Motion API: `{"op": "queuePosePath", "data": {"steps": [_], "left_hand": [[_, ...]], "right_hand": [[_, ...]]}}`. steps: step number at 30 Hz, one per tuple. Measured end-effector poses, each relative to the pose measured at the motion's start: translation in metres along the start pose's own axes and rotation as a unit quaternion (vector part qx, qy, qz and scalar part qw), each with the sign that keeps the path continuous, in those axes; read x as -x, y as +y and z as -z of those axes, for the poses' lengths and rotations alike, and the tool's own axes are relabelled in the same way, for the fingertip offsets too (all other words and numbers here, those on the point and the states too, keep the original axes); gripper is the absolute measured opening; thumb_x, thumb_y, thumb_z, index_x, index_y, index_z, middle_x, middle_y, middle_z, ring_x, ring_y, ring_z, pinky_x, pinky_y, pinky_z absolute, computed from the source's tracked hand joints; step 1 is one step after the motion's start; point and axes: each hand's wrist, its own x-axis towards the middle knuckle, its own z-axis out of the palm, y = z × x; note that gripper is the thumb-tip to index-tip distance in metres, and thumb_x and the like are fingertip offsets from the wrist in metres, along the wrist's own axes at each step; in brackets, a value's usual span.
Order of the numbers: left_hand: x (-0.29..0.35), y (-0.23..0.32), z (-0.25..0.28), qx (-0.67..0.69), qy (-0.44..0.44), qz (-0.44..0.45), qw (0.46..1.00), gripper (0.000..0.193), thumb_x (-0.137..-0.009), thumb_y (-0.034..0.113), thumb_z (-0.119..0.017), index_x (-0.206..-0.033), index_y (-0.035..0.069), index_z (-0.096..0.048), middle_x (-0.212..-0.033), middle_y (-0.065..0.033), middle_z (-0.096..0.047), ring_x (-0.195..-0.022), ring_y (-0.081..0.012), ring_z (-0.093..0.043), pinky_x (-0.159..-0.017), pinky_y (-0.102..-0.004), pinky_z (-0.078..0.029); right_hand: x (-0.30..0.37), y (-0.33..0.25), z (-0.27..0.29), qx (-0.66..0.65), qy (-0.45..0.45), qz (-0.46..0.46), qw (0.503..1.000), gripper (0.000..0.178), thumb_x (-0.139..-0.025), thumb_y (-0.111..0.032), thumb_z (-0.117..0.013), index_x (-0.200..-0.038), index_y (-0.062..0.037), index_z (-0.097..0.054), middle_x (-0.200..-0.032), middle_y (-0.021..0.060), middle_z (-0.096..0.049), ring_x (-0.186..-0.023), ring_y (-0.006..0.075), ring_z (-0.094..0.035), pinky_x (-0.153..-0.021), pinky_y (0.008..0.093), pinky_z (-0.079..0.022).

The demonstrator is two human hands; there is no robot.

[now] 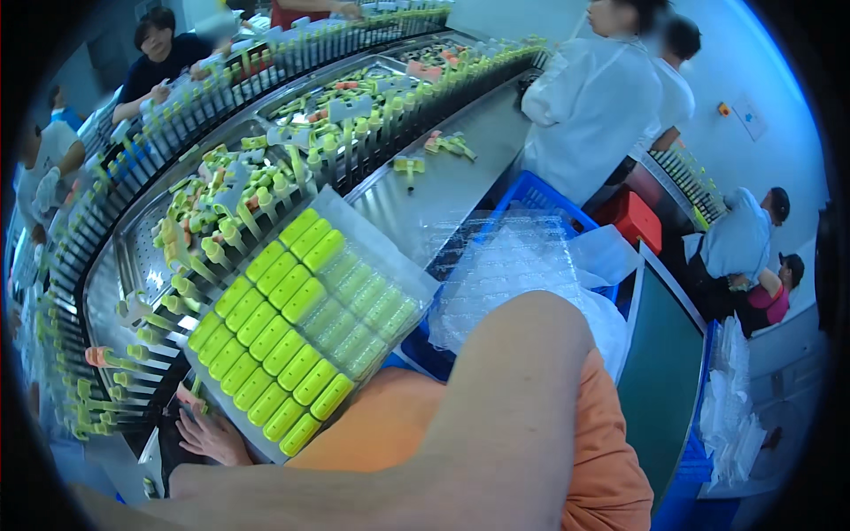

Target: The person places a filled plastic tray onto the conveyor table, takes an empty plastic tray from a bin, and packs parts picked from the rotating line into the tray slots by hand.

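Head camera: a clear tray (407,276) lies slantwise between the metal counter (469,184) and the person's orange clothing (376,416). Yellow-green cases (266,358) fill its left side and lower end in close rows, while the clear pockets (376,311) at its upper right show only a faint green tint. Judging by this, the step in hand is filling the tray, with the larger share done.

What seems to be the left hand (211,435) rests just beside the tray's lower left edge, fingers loosely spread and nothing visible in them; its wrist passes behind a bare forearm (354,487), so the side is not certain. The other hand is out of sight, and I cannot tell what it holds.

Loose parts (221,190) are heaped in the counter beyond, and more clear trays (496,288) lie in a blue basket (531,184) to the right. The next move probably calls for a case to be lined up with a free pocket and pressed in flat, the tray kept steady.
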Motion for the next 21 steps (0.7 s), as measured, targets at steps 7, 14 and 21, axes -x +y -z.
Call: {"op": "queuePosePath", "data": {"steps": [7, 14, 21], "left_hand": [[0.002, 0.000, 0.005, -0.017, -0.011, -0.013, 1.000, 0.052, -0.080, 0.016, -0.063, -0.131, 0.018, -0.052, -0.145, -0.0123, -0.040, -0.139, -0.0359, -0.029, -0.111, -0.0625, -0.012], [0.002, 0.002, 0.006, -0.010, -0.002, -0.007, 1.000, 0.048, -0.081, 0.018, -0.063, -0.128, 0.016, -0.053, -0.143, -0.0119, -0.041, -0.139, -0.0350, -0.028, -0.112, -0.0611, -0.011], [0.004, -0.002, -0.001, -0.001, 0.001, -0.003, 1.000, 0.048, -0.080, 0.016, -0.062, -0.128, 0.017, -0.053, -0.144, -0.0108, -0.041, -0.139, -0.0341, -0.028, -0.112, -0.0609, -0.011]], "right_hand": [[-0.012, 0.011, -0.007, -0.056, -0.038, -0.003, 0.998, 0.069, -0.082, -0.007, -0.062, -0.143, 0.0041, -0.032, -0.126, 0.0187, -0.049, -0.106, 0.0276, -0.056, -0.087, 0.0344, -0.049], [-0.017, 0.016, -0.016, -0.102, -0.070, -0.013, 0.992, 0.069, -0.082, -0.008, -0.062, -0.143, 0.0042, -0.032, -0.125, 0.0184, -0.050, -0.104, 0.0270, -0.057, -0.086, 0.0339, -0.050], [-0.019, 0.006, -0.014, -0.108, -0.089, -0.038, 0.989, 0.068, -0.082, -0.008, -0.062, -0.143, 0.0042, -0.033, -0.124, 0.0180, -0.052, -0.102, 0.0264, -0.058, -0.084, 0.0334, -0.051]]}}
